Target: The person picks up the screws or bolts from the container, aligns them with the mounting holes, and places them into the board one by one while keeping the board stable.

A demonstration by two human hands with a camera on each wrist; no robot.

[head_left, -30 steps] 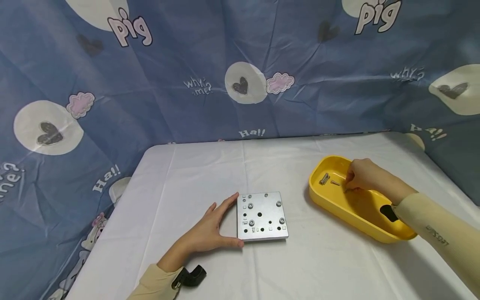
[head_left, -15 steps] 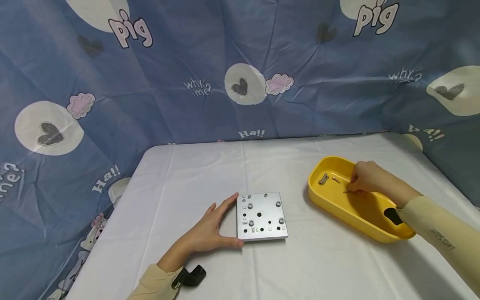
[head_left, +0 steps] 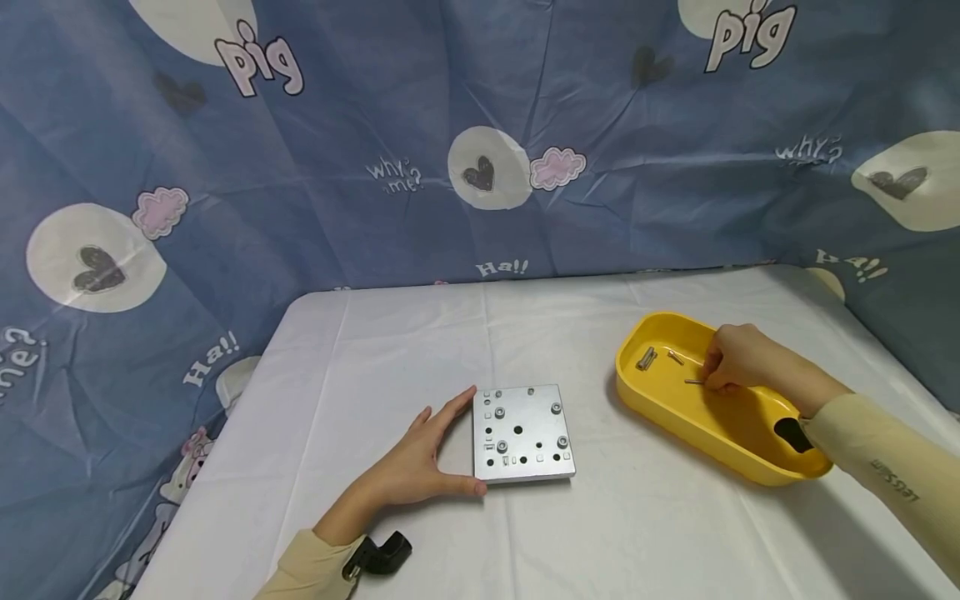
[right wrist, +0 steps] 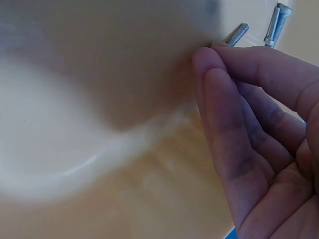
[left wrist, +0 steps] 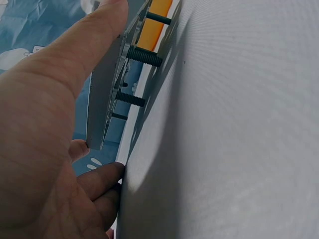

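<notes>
Inside the yellow oval plastic tray (head_left: pixel 750 454), my right hand (head_left: pixel 738 360) is pinching a thin silver screw (head_left: pixel 693 382), with two more screws (head_left: pixel 647 358) lying just beyond. My left hand (head_left: pixel 420 462) is lying spread against the square grey metal plate (head_left: pixel 522 433), steadying it. Several bolts are already sitting in the plate; other holes are waiting, I judge. A white cloth is covering the counter (head_left: pixel 420 342), with a blue cartoon-print curtain (head_left: pixel 300 150) hanging behind.

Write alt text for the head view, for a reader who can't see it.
A person's right hand pinches a thin screw inside a yellow tray that holds two more loose screws, while the left hand rests open against the left edge of a square metal plate with holes and fitted bolts. Both sit on a white tablecloth before a blue cartoon backdrop.
</notes>
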